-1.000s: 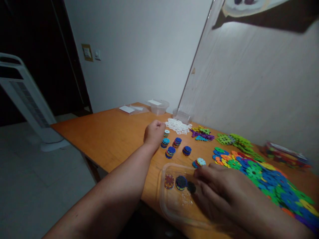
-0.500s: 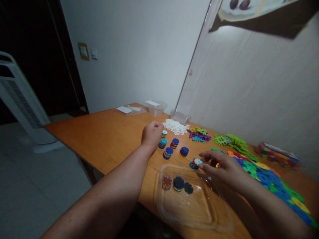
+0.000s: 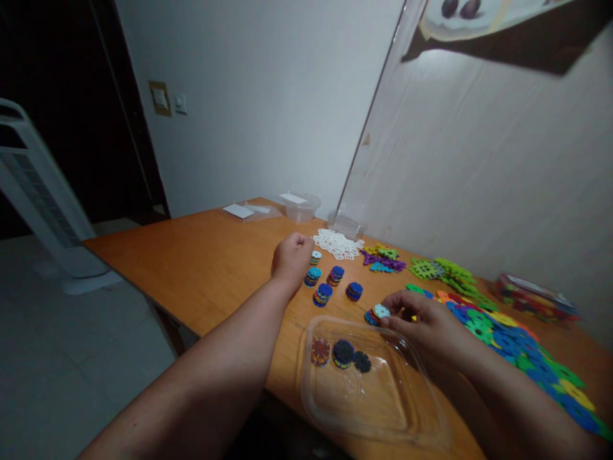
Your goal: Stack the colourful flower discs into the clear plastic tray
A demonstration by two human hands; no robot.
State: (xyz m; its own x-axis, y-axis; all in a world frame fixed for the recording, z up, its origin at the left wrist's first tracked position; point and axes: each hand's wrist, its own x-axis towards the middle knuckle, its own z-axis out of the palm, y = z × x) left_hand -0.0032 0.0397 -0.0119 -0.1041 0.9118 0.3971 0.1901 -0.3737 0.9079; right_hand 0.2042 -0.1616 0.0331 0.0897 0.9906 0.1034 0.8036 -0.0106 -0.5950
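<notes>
My left hand (image 3: 292, 255) is curled into a fist on the table, beside a stack with a white top disc (image 3: 315, 255) and one with a light-blue top (image 3: 313, 275); what it holds, if anything, is hidden. My right hand (image 3: 419, 316) pinches the right side of a leaning stack of notched plastic discs (image 3: 380, 311), white on top. Between the hands stand blue-topped stacks (image 3: 323, 292) of similar discs. Closer to me, a clear plastic tray (image 3: 309, 396) is seen with a brown-topped stack (image 3: 320, 351), a black-topped stack (image 3: 343, 352) and a black disc (image 3: 363, 362).
White lattice pieces (image 3: 338, 243) lie in a heap behind the stacks. Purple pieces (image 3: 390, 262), green pieces (image 3: 453, 273) and larger colourful discs (image 3: 517, 348) spread along the wall side. A bag of coloured pieces (image 3: 534, 297) and a clear tub (image 3: 300, 207) stand farther back.
My right thumb and fingers have closed in on the white-topped stack. My left hand and the other stacks have stayed where they were.
</notes>
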